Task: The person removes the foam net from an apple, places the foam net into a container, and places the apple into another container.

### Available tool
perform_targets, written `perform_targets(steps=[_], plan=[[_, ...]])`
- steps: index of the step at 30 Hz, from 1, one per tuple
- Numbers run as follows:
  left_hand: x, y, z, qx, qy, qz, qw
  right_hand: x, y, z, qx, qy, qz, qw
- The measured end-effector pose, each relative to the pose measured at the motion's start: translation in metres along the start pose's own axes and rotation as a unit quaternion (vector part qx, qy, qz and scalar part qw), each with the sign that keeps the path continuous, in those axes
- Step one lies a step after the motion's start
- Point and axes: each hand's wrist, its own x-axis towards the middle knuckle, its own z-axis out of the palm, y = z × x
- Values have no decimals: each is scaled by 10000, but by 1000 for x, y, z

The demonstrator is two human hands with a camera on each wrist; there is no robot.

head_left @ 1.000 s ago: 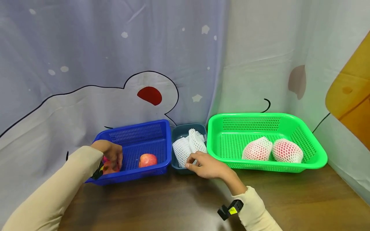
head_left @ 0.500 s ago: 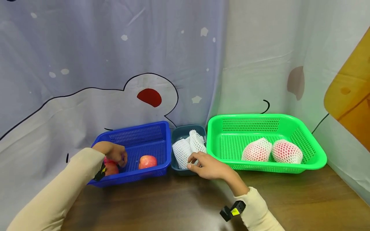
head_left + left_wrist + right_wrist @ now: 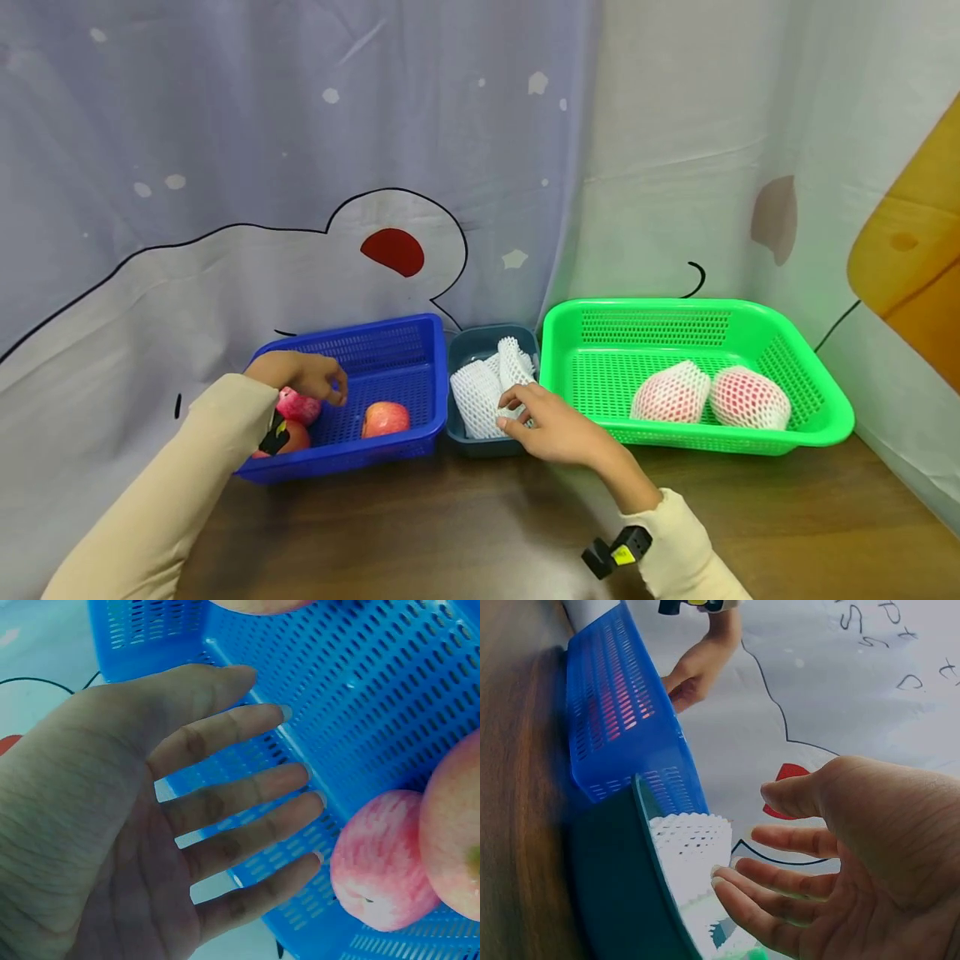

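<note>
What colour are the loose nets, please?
The loose nets are white, clearest in the head view.

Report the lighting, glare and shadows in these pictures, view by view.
Head view: soft sheen on the brown wooden table, shadow below the right hand; left wrist view: cool bluish cast, the blue perforated plastic basket looking azure; right wrist view: bright white printed curtain, shaded dark teal plastic container.

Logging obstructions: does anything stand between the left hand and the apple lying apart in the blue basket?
Nothing visible does: bare floor of the blue basket separates the left hand from the apple; the other fruit lies toward the basket's left end.
</note>
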Motion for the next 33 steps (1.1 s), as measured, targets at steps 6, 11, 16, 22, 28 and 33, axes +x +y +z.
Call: perform_targets(steps=[6,11,16,22,28,33], plan=[[-4,3,-1,23,283,-24,9996,-2,-3,-2,68,177,-28,9998],[-14,10,1,151,639,-39,9978,-8,-9,-6,131,384,-33,9992],[-22,19,-3,360,1141,126,9927,-15,-11,-12,-21,746,154,9971],[-23,29,-9,683,1653,362,9832,-17,-4,-20,-263,1240,330,9914],[-19,33,-10,572,1986,152,9783,-16,2,-27,-493,1472,571,9862],[-18,36,-11,421,2262,271,9728,-17,6,-32,-820,1554,786,9813]])
